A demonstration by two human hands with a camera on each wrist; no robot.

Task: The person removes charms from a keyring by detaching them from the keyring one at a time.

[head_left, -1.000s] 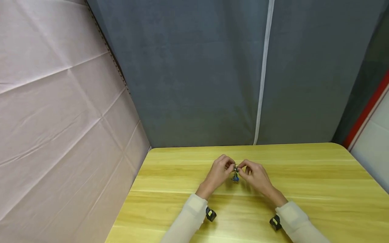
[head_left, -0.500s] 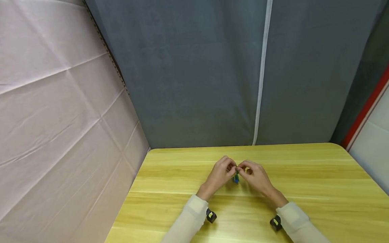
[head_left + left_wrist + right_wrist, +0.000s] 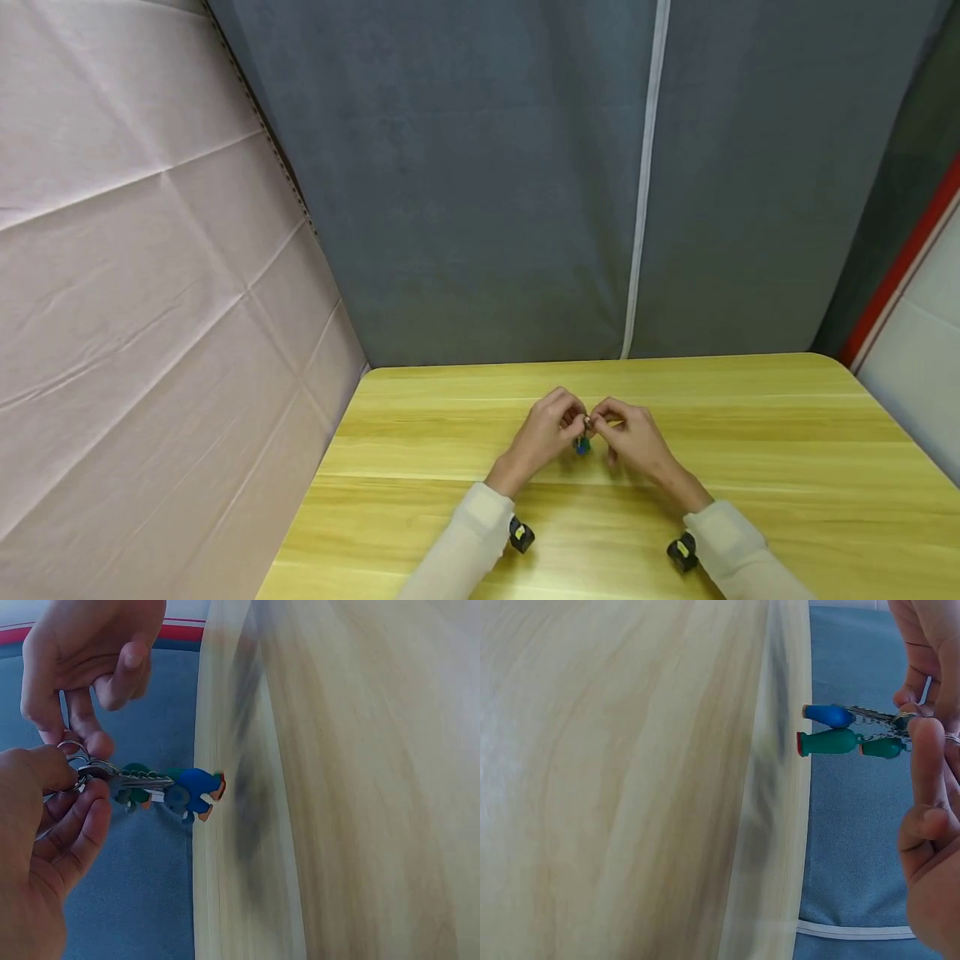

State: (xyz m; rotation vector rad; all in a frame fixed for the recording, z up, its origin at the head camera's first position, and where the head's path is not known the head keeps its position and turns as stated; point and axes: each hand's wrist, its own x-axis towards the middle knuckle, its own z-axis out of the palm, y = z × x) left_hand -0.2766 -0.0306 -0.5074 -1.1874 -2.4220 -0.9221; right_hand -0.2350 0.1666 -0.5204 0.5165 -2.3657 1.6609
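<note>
In the head view my left hand (image 3: 542,433) and my right hand (image 3: 636,437) meet above the table, with a small bunch of keys between their fingertips. The left thumb and fingers pinch the key heads and rings, as the left wrist view shows. My right fingertips grip a metal key ring (image 3: 73,743) there. Metal keys (image 3: 150,781) stick out from the left hand. Beside them dangle a blue figure charm (image 3: 196,784) and green charms (image 3: 831,741) on short chains. Fingers partly hide the rings, so how they link is unclear.
A light wood-grain table (image 3: 450,517) lies under both hands. Behind its far edge hangs a grey-blue cloth (image 3: 480,208), and a pale cloth wall (image 3: 150,333) stands at the left. Black wrist cameras (image 3: 521,533) sit below the cuffs.
Both hands keep almost the same place, drifting slightly down in the view. The right fingers have shifted their hold, with a lower finger now extended downward. The bunch has turned between the fingertips.
</note>
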